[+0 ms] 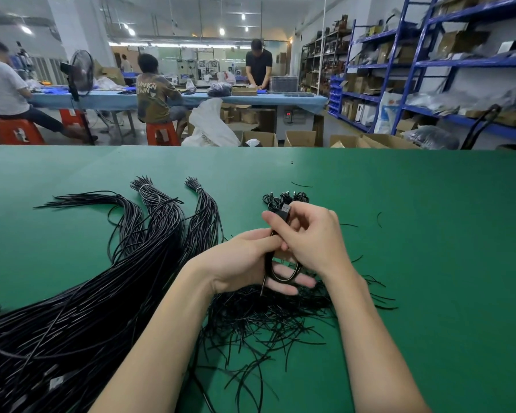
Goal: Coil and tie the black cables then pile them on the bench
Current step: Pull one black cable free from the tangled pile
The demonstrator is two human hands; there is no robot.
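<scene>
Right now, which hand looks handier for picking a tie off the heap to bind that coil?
Probably the right hand. The left hand has the coiled cable looped over its fingers, and the heap of ties lies just below both hands.

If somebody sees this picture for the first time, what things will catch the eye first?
First, the two hands at centre: the left hand and right hand together hold a coiled black cable with a USB plug sticking up. Next, the long bundles of black cables spread across the left of the green bench, and the loose black ties heaped under the hands.
</scene>
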